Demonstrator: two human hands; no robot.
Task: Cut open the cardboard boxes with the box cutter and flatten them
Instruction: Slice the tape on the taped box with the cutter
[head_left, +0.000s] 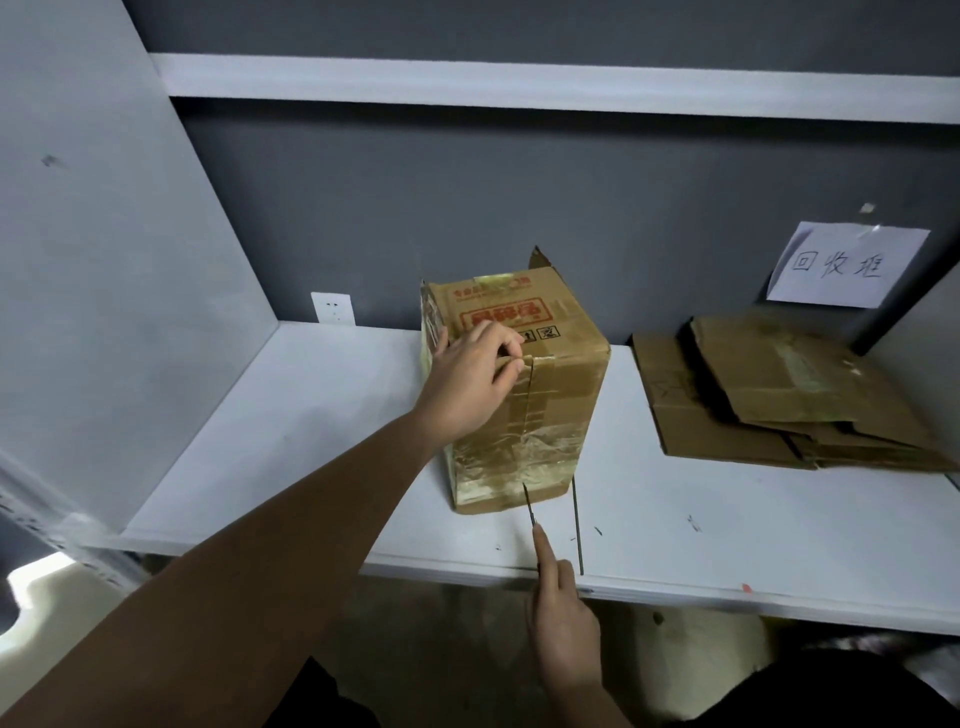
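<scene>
Fingers of the left hand (470, 382) are pinching the box (519, 395) top to steady it while the right hand (563, 623), gripping the cutter (529, 501), is slitting its near seam.

Box cutter (529, 506) handle hidden inside right hand (563, 618).

A taped cardboard box (519, 395) is standing upright on the white shelf (322, 467). The left hand (467, 379) is gripping its top edge, fingers curling over a slit in the tape. The right hand (563, 623) is holding the box cutter (530, 506) — blade tip touching the box's lower front edge. Flattened cardboard (779, 395) is lying well apart to the right.
</scene>
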